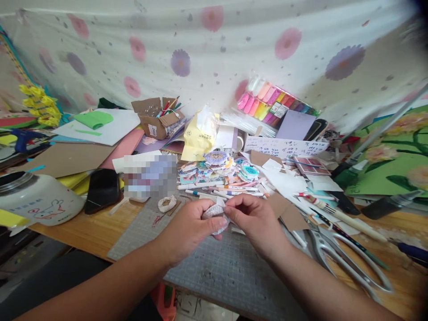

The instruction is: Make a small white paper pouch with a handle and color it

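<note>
My left hand (197,223) is closed around a small whitish, rounded piece (216,213) over the grey cutting mat. The fingers of my right hand (249,214) are pinched on a pale flap at the top right of that piece. Both hands are close together, nearly touching. What the piece is made of is hard to tell, as my fingers cover much of it. A cream-coloured ring (167,203) lies on the mat (230,272) to the left of my left hand.
Behind the hands are a pile of stickers (217,167) and several pens. Large scissors (344,254) lie at the right. A white jar (43,198) and a black phone (103,189) are at the left, a small cardboard box (155,125) at the back.
</note>
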Motion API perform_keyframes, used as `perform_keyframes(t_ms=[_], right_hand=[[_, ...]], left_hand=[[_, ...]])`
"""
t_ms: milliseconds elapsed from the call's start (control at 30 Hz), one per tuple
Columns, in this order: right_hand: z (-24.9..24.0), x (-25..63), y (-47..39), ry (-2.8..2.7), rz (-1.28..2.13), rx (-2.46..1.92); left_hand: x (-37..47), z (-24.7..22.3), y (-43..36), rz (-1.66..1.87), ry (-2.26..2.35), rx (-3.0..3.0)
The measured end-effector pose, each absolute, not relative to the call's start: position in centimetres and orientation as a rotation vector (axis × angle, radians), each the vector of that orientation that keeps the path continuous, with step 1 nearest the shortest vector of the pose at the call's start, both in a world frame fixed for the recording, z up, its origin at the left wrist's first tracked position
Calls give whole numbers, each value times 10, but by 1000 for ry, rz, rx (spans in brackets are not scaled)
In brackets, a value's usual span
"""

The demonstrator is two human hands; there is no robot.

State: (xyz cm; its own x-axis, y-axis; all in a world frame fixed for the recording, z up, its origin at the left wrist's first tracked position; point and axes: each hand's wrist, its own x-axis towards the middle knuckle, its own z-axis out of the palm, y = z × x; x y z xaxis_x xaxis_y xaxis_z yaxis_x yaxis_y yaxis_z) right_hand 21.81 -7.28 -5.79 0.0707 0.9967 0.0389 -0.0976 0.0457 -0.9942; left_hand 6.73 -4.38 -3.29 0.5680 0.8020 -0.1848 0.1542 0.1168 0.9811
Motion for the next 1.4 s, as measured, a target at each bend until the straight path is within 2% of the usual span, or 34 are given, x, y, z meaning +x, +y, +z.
perform_keyframes(t_ms=[233, 533, 867, 1200, 1333, 1400], right_hand=[[-63, 222, -70, -1009, 1146, -1145], [-66, 217, -73, -992, 1168, -1125], [-67, 217, -71, -948, 1225, -1136], [-70, 218, -71, -969, 1246, -1089], [-56, 229, -80, -1059, 1142, -1115], [-48, 247, -96, -1198, 950, -1187]], left_hand=[[63, -38, -43, 693, 831, 1015], [64, -41, -42, 795, 999, 1255], [67, -41, -50, 768, 920, 881], [66, -41, -49, 786, 968, 1046], [64, -41, -47, 815, 991, 1179], [61, -39, -47, 828, 1039, 1211]])
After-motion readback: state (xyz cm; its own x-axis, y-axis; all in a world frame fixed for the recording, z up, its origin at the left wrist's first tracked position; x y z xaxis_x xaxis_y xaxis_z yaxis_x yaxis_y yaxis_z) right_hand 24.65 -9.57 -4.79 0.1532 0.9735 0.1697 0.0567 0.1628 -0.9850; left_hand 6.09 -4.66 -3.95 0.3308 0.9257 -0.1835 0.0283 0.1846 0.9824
